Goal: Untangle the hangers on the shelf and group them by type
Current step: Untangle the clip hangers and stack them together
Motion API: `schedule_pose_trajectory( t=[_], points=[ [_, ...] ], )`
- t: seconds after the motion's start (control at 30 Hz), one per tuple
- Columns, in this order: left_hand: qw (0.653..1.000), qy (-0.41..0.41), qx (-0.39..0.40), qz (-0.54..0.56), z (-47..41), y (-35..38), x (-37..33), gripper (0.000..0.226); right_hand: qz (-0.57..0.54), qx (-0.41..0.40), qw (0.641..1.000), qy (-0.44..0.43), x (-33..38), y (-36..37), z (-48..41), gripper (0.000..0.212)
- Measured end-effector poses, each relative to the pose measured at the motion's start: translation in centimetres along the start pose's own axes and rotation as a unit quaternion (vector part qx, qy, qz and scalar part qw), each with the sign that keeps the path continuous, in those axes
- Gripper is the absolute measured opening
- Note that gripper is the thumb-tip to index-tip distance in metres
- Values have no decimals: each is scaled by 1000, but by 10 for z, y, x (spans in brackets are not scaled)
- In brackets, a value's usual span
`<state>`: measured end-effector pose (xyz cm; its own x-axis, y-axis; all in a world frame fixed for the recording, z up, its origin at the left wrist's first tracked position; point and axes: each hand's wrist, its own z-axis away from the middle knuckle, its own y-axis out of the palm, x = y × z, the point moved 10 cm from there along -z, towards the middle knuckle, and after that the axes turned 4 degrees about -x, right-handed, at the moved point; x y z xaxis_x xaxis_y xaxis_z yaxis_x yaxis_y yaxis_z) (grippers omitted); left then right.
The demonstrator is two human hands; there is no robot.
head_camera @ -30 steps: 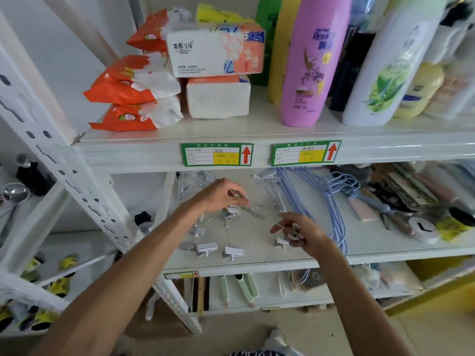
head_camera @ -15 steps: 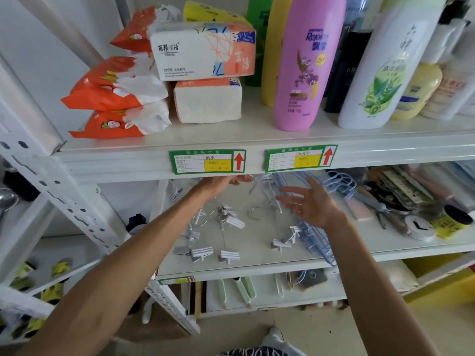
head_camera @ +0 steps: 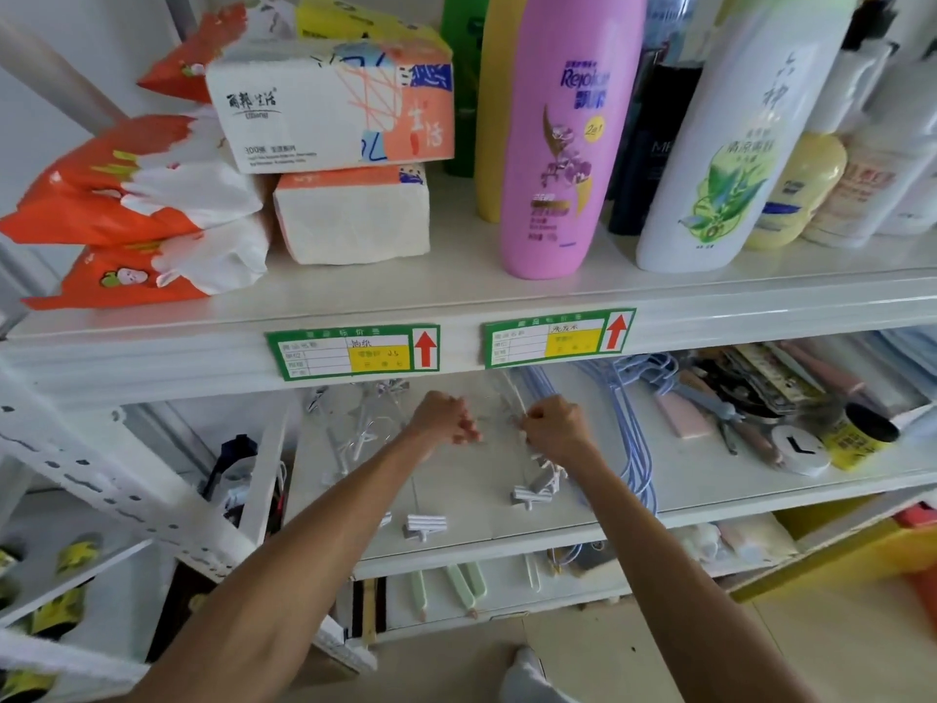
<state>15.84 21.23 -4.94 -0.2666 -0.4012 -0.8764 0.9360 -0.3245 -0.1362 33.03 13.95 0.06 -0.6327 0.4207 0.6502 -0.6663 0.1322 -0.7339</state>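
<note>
Right hand [head_camera: 555, 428] now around clear hanger [head_camera: 512, 398]

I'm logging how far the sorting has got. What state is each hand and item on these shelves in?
Left hand: fingers curled, hold unclear.
Right hand: grips a clip hanger.
Other clip hangers: lying overlapped, left of the hands.
Blue hangers: bundled flat, right of the hands.
Pink bottle: upright on the upper shelf.
Tissue packs: stacked.
</note>
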Motion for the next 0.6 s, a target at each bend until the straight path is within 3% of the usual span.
schedule_pose_trajectory(
  t=[0.13,0.27,0.43,0.6],
  points=[
    [985,42,-62,-153,-28,1,13,13,75,-45,996,-28,-1,-1,2,23],
    [946,85,-150,-276,-43,-8,10,26,132,-44,989,-57,0,10,2,21],
    [924,136,-159,-319,-41,5,0,14,177,-29,983,-48,-9,14,-1,21],
    [929,136,-148,-310,-39,10,5,10,214,-3,976,-51,-14,22,-5,26]
  ],
)
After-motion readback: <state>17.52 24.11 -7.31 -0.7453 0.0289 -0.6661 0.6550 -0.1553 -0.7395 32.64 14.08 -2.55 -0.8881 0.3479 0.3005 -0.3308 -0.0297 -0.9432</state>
